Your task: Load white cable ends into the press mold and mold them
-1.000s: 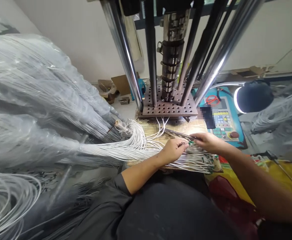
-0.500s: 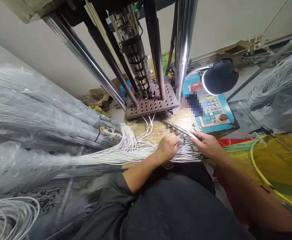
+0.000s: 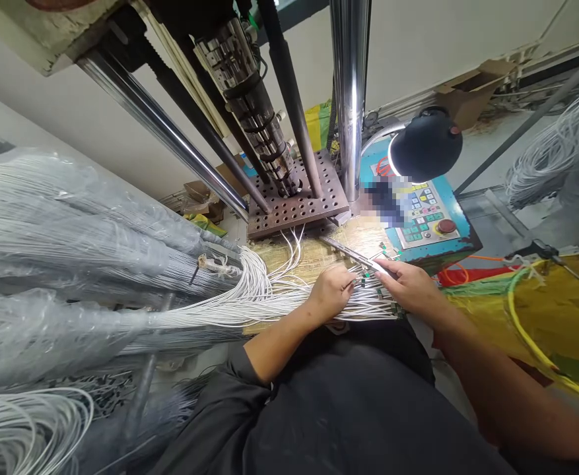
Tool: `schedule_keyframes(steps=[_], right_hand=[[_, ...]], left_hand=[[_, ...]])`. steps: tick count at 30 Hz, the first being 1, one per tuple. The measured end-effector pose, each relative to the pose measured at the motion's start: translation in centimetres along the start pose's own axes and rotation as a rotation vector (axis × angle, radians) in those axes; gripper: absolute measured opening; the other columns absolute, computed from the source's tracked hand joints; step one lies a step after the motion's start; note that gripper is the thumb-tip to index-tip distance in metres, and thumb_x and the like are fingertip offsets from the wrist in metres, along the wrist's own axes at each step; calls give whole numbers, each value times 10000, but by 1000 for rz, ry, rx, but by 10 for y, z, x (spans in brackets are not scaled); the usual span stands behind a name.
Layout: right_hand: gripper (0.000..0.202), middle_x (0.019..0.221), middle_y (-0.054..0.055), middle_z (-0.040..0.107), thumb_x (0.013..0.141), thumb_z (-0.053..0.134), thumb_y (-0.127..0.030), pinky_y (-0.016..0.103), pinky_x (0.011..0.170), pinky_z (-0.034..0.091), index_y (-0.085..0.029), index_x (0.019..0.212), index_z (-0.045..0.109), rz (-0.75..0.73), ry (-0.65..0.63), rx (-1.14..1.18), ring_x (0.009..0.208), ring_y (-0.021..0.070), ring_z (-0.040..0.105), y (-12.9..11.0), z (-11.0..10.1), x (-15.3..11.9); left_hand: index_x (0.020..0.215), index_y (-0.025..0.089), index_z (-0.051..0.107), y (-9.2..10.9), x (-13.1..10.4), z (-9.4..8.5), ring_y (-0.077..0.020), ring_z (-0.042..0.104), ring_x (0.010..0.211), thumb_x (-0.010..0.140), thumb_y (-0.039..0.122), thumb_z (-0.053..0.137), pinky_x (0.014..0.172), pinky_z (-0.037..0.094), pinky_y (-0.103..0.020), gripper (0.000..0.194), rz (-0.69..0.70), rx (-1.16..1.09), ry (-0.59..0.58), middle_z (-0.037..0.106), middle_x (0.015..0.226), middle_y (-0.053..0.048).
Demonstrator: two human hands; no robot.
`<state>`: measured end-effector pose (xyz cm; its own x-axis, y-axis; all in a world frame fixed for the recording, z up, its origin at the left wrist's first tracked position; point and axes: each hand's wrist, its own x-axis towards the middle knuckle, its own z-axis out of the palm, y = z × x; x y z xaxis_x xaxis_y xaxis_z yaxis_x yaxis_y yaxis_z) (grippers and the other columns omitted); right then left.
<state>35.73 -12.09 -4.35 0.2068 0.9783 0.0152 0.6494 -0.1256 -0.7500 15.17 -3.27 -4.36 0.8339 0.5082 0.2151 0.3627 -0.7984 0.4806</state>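
My left hand (image 3: 331, 290) is closed in a pinch over the white cables (image 3: 254, 297); what lies between its fingertips is too small to make out. My right hand (image 3: 408, 284) grips the near end of a long, thin metal bar (image 3: 351, 253), thumb on top. The bar slants away to the left, its far end near the perforated metal plate (image 3: 296, 204). Small green connectors (image 3: 364, 280) on cable ends lie between my two hands, on the tan work surface (image 3: 313, 254).
A machine column (image 3: 264, 125) and steel rods stand over the plate. At the right are a lamp (image 3: 425, 145) and a teal control panel (image 3: 438, 211) with a red button. Wrapped cable bundles (image 3: 61, 218) fill the left side.
The camera view has shifted slightly, so the machine and lamp appear a little further left. Both hands keep nearly the same pose and hold.
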Motion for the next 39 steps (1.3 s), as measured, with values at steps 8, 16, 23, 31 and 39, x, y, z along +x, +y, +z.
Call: schedule_keyframes(steps=[8, 16, 23, 31, 39], right_hand=[[450, 1298, 82, 711, 947, 495, -405, 394, 1051, 492, -204, 1293, 700, 14, -30, 7, 1170, 268, 673, -2, -2, 0], [437, 1296, 83, 711, 952, 484, -396, 391, 1041, 495, -214, 1286, 701, 8, -34, -1, 1186, 264, 663, -5, -4, -1], [429, 1263, 77, 727, 919, 551, -378, 368, 992, 521, -212, 1285, 700, -24, -50, -24, 1141, 258, 682, -9, -7, -2], [463, 1177, 88, 762, 843, 702, -429, 395, 942, 566, -211, 1250, 732, -5, 34, -130, 1069, 288, 718, -11, -1, 3], [439, 1182, 97, 759, 859, 686, -450, 412, 945, 566, -215, 1225, 745, -28, 59, -144, 1075, 298, 720, -6, 6, 3]], left_hand=[[865, 176, 690, 1, 2, -2, -195, 574, 845, 961, 168, 535, 794, 460, -308, 183, -9, 25, -47, 627, 826, -56], [804, 176, 661, 2, 6, -8, -180, 557, 804, 937, 135, 552, 760, 446, -292, 176, -14, 21, -58, 592, 792, -40], [749, 177, 618, 1, 4, -4, -165, 539, 778, 974, 171, 530, 738, 429, -285, 242, -42, 6, -4, 563, 772, -28], [744, 176, 618, -1, 2, -2, -167, 528, 763, 991, 194, 497, 721, 425, -284, 275, -49, -2, -7, 557, 762, -35], [714, 176, 597, 1, -2, -4, -163, 531, 760, 974, 189, 504, 726, 434, -281, 277, -78, 12, 19, 567, 764, -39]])
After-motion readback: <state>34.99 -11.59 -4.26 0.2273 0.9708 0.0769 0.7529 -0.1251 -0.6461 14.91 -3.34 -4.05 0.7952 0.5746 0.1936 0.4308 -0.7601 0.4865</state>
